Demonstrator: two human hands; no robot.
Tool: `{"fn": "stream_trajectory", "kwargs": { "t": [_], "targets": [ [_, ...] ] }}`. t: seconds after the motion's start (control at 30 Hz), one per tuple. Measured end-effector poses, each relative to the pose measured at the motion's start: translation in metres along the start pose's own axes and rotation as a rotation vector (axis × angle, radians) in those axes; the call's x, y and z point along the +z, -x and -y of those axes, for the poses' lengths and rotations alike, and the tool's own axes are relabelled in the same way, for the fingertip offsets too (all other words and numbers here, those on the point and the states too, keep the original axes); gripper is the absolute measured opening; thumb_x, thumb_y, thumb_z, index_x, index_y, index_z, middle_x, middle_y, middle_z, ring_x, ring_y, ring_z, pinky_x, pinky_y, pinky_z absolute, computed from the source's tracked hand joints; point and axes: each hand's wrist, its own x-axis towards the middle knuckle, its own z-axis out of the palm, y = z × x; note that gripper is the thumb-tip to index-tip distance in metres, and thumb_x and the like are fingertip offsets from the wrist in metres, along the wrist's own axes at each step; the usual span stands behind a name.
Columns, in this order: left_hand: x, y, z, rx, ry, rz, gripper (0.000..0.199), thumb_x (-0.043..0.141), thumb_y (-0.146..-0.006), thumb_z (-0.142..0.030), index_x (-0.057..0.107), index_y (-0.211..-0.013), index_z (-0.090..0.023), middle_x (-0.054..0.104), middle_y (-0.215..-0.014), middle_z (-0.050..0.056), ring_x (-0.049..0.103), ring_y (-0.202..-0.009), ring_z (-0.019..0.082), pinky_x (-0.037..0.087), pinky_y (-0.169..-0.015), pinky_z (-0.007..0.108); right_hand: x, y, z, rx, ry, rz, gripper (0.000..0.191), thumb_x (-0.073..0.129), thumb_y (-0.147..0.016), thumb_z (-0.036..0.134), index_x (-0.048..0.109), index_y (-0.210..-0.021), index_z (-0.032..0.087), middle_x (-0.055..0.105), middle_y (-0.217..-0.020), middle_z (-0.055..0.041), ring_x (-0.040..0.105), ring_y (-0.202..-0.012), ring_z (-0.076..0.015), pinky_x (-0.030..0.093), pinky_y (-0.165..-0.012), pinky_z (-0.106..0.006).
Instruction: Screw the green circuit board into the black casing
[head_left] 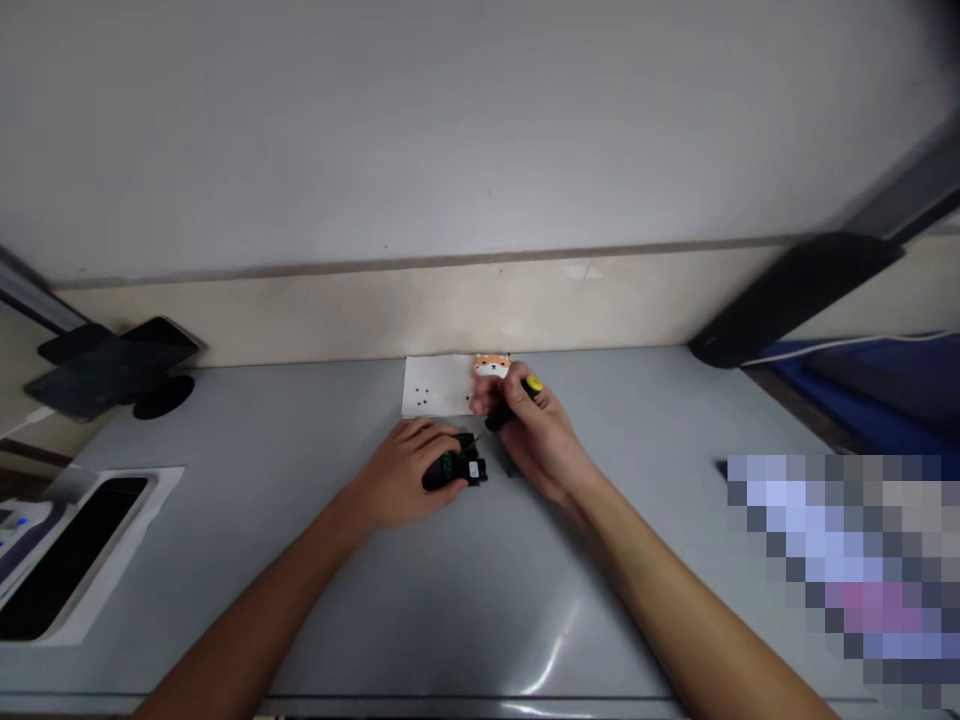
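Near the middle of the grey table, my left hand (415, 474) is closed around a small black device (472, 468) with green circuitry and a white label. My right hand (536, 430) grips a screwdriver (496, 416) with a black handle and yellow end cap. The screwdriver's thin shaft slants down left to the device's upper part; whether its tip touches a screw is too small to tell. Just behind the hands lies a white paper (439, 385) with several tiny dark pieces on it. An orange and white animal-face item (492, 366) sits at the paper's right end, partly behind my right fingers.
A black phone-like device (75, 555) lies on white paper at the left. Behind it is a dark stand (163, 396). A black cylinder (795, 295) leans at the back right beside a white cable (847, 347). The right front is pixelated.
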Motion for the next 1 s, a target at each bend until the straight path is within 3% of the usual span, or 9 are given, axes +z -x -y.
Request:
{"fn": "stream_trajectory", "kwargs": {
  "t": [0.07,0.13,0.23,0.4,0.5,0.6,0.77,0.9,1.0],
  "targets": [
    [0.001,0.000,0.001,0.006,-0.011,-0.001,0.024,0.069,-0.089,-0.028,0.063,-0.112,-0.025,0.068,-0.126,0.003,0.058,-0.118,0.024,0.045,-0.107,0.043,-0.002,-0.003,-0.003,0.004,-0.040,-0.020,0.033,0.070,-0.091,0.046,0.048,-0.077,0.025,0.044,-0.066,0.0051,0.042,-0.059,-0.0123,0.041,-0.064,-0.028],
    [0.001,0.000,0.001,0.017,-0.022,-0.006,0.020,0.069,-0.090,-0.029,0.064,-0.109,-0.025,0.067,-0.127,0.003,0.058,-0.117,0.024,0.046,-0.106,0.043,-0.003,-0.005,-0.003,-0.014,-0.025,-0.031,0.035,0.062,-0.094,0.054,0.051,-0.077,0.025,0.035,-0.064,0.0050,0.035,-0.057,-0.0131,0.038,-0.061,-0.029],
    [0.001,0.001,0.002,0.028,-0.032,-0.010,0.016,0.068,-0.091,-0.031,0.065,-0.106,-0.024,0.067,-0.126,0.003,0.059,-0.116,0.023,0.047,-0.104,0.043,-0.001,-0.004,0.002,0.003,-0.027,0.003,0.038,0.046,-0.100,0.058,0.063,-0.092,0.026,0.045,-0.073,0.0003,0.045,-0.067,-0.0160,0.043,-0.069,-0.032],
    [0.000,0.001,0.004,0.026,-0.035,0.008,0.019,0.067,-0.092,-0.033,0.066,-0.109,-0.024,0.067,-0.127,0.004,0.058,-0.117,0.024,0.047,-0.106,0.043,0.002,0.003,0.006,-0.005,0.049,0.089,0.025,0.060,-0.096,0.045,0.057,-0.083,0.024,0.060,-0.095,-0.0038,0.056,-0.088,-0.0185,0.045,-0.086,-0.035],
    [0.000,0.002,0.004,0.025,-0.025,0.004,0.020,0.068,-0.091,-0.033,0.066,-0.110,-0.025,0.067,-0.128,0.004,0.059,-0.118,0.024,0.046,-0.107,0.044,0.001,0.004,0.002,-0.016,0.048,0.089,0.029,0.063,-0.095,0.047,0.047,-0.083,0.027,0.055,-0.081,0.0010,0.053,-0.073,-0.0162,0.044,-0.074,-0.033],
    [0.001,0.001,0.004,0.027,-0.021,0.002,0.019,0.069,-0.091,-0.033,0.066,-0.109,-0.025,0.067,-0.126,0.004,0.059,-0.117,0.024,0.047,-0.105,0.044,0.002,0.002,0.001,-0.091,0.155,0.046,0.028,0.055,-0.098,0.052,0.050,-0.087,0.028,0.041,-0.067,0.0041,0.043,-0.061,-0.0148,0.040,-0.064,-0.031],
    [0.002,0.001,0.005,0.028,-0.030,-0.008,0.019,0.068,-0.091,-0.034,0.067,-0.108,-0.025,0.068,-0.124,0.004,0.060,-0.115,0.024,0.048,-0.104,0.044,0.005,0.002,0.008,-0.053,0.232,0.053,0.040,0.038,-0.102,0.055,0.064,-0.100,0.026,0.053,-0.084,-0.0030,0.052,-0.079,-0.0188,0.045,-0.078,-0.035],
    [0.001,0.001,0.004,0.023,-0.026,-0.013,0.021,0.070,-0.091,-0.033,0.067,-0.109,-0.025,0.068,-0.127,0.003,0.059,-0.118,0.024,0.048,-0.105,0.043,-0.001,0.000,0.011,-0.141,0.509,-0.060,0.032,0.059,-0.095,0.053,0.058,-0.084,0.023,0.054,-0.086,-0.0015,0.048,-0.079,-0.0166,0.042,-0.075,-0.031],
    [0.001,0.002,0.004,0.016,-0.018,-0.011,0.022,0.071,-0.089,-0.031,0.067,-0.110,-0.025,0.068,-0.128,0.002,0.059,-0.119,0.023,0.048,-0.106,0.042,-0.007,-0.003,0.007,-0.193,0.661,-0.192,0.037,0.052,-0.099,0.055,0.052,-0.081,0.023,0.049,-0.079,0.0005,0.043,-0.072,-0.0155,0.039,-0.068,-0.029]
  ]
}}
